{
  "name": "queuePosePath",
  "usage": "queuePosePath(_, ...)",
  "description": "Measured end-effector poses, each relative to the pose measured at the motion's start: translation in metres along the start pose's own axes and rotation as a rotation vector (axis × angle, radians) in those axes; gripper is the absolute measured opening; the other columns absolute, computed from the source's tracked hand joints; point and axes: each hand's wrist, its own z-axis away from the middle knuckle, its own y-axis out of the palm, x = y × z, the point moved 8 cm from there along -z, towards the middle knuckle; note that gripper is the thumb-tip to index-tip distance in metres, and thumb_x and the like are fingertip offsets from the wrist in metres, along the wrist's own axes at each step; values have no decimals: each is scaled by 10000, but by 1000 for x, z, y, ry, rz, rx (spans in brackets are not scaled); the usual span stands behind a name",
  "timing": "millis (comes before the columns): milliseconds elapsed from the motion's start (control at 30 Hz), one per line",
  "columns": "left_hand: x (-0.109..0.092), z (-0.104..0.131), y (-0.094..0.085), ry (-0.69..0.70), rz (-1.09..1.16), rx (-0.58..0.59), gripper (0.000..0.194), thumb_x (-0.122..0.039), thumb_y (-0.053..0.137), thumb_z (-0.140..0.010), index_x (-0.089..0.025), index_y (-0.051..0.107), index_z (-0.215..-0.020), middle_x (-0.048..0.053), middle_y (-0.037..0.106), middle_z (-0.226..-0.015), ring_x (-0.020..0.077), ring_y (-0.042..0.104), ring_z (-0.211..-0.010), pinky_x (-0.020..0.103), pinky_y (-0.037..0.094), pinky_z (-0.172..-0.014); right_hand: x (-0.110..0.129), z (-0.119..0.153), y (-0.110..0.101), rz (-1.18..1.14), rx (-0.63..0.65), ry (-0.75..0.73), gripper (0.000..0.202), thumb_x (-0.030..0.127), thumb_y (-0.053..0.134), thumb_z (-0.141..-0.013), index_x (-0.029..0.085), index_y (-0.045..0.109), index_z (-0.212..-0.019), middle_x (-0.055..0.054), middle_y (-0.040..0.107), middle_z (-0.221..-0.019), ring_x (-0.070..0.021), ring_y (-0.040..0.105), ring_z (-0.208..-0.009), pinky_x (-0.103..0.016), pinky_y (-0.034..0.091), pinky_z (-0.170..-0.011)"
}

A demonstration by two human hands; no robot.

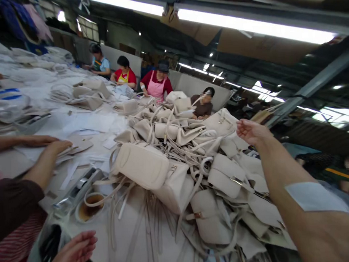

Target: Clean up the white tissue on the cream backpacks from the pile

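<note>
At the bottom left, my left hand (77,249) holds nothing, its fingers stretched out near the table's front edge. My right hand (250,131) is raised at the far right of a heap of beige handbags, fingers loosely bent and apart, with nothing visible in it. Nearest to it is a beige handbag (221,121) with a metal clasp; whether they touch I cannot tell. In front, a handbag (143,164) lies with its flat base facing me. Flap handbags (212,217) with gold clasps lie at the right front, their straps tangled.
A bowl of brown liquid (90,208) stands near my left hand, beside a metallic case (76,188). At left, a co-worker's hands (53,144) rest on flat pieces. Several people sit across the table (132,243). White sheets (88,122) cover its left part.
</note>
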Motion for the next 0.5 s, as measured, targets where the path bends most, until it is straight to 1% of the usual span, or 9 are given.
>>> queuePosePath(100,-11,-18,27,8,-90,35,403,-240,873,-481,-163,732,-851,97,775,-875,249,720,-841,273,587,-725,-48,19,-55,161,-27,80,93,114,570,-882,159,629,-826,-102,728,-823,-91,629,-585,-280,519,-662)
queuePosePath(167,-13,-30,46,12,-125,39,413,-247,875,-453,-166,726,-829,90,771,-841,250,716,-824,271,583,-708,-74,37,-90,274,-44,129,58,138,607,-829,169,650,-852,-93,732,-834,-128,651,-628,-302,533,-663)
queuePosePath(233,-8,-39,66,0,-153,60,437,-259,880,-433,-166,717,-828,90,768,-819,243,712,-784,270,578,-686,-97,58,-121,394,-64,169,63,183,645,-771,174,679,-824,-91,732,-834,-177,675,-707,-333,538,-691)
queuePosePath(300,1,-43,85,-12,-188,93,463,-273,882,-437,-168,711,-854,89,766,-821,230,707,-756,266,569,-675,-116,77,-144,499,-76,188,65,227,676,-716,178,701,-751,-89,731,-847,-233,685,-837,-353,529,-751)
queuePosePath(367,11,-43,103,-6,-236,108,455,-288,873,-462,-179,704,-870,79,762,-823,217,703,-745,260,558,-671,-135,92,-153,567,-70,193,81,269,683,-693,191,705,-696,-75,729,-860,-264,665,-947,-339,513,-791)
queuePosePath(400,15,-41,111,1,-267,104,438,-294,866,-473,-187,700,-865,71,759,-815,215,700,-737,261,553,-664,-145,98,-153,586,-62,197,100,295,679,-698,198,700,-685,-65,724,-844,-262,658,-951,-324,509,-779)
queuePosePath(433,19,-40,119,9,-299,102,421,-300,858,-483,-194,696,-857,65,756,-809,215,698,-732,264,547,-657,-155,102,-149,596,-51,206,131,328,672,-712,203,688,-678,-57,714,-802,-249,658,-907,-308,506,-739)
queuePosePath(500,26,-36,133,21,-351,104,403,-312,847,-487,-199,690,-841,62,747,-794,215,691,-710,267,533,-639,-177,110,-132,593,-13,235,234,411,654,-742,201,639,-639,-33,650,-640,-204,629,-701,-273,472,-603)
